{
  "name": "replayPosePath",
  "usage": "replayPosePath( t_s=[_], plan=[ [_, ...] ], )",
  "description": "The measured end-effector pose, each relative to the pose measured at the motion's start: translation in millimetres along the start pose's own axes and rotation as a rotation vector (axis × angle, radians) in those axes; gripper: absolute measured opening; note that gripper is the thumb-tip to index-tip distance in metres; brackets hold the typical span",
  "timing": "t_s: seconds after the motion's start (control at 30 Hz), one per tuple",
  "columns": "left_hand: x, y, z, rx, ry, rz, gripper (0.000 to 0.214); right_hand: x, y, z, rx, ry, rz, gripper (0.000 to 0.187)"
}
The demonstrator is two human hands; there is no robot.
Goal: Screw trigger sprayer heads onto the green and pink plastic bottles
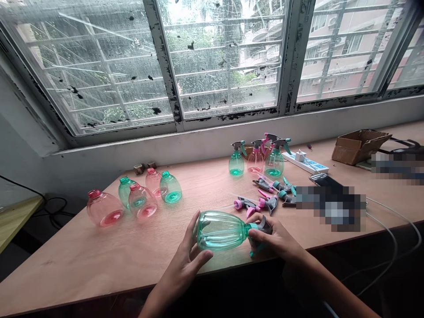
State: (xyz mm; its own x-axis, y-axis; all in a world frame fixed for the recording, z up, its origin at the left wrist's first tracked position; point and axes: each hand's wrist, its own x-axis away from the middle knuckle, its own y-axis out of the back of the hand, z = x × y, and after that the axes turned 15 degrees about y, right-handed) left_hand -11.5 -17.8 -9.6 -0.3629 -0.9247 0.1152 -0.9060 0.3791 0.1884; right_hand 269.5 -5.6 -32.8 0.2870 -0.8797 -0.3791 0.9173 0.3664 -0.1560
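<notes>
A green see-through spray bottle lies on its side in the air over the table's front edge, its base to the left. My left hand cups the base end, thumb below and fingers behind. My right hand is closed around the grey and teal spray head at the neck, and the teal trigger hangs down below. Just beyond my right hand lie several loose spray heads, pink and grey or teal and grey, with thin tubes.
Open pink bottles and green bottles stand at left. Several bottles with spray heads stand near the window. A power strip, a cardboard box, a phone and white cables are at right.
</notes>
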Motion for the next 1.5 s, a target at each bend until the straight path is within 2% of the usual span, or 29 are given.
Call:
replayPosePath(
  t_s=[0.37,0.53,0.73,1.07,1.5],
  plan=[
    [-3.0,-5.4,-3.7,0.051,-0.025,0.022,0.079,-0.3,-1.2,1.8,-0.003,0.014,0.010,0.031],
    [-1.8,-4.3,-3.3,0.062,0.002,0.042,0.088,-0.2,-1.3,3.3,0.009,0.013,0.004,0.032],
    [-2.5,0.3,-0.7,0.012,0.003,0.011,0.075,-1.4,-0.7,2.5,-0.007,0.009,0.015,0.033],
    [-2.8,-2.9,-1.2,0.000,-0.018,0.006,0.090,-0.8,0.1,0.7,-0.023,-0.013,-0.012,0.036],
    [-2.5,-5.1,-3.3,0.043,-0.013,0.031,0.090,-1.3,0.4,2.8,0.005,0.005,-0.016,0.038]
  ],
)
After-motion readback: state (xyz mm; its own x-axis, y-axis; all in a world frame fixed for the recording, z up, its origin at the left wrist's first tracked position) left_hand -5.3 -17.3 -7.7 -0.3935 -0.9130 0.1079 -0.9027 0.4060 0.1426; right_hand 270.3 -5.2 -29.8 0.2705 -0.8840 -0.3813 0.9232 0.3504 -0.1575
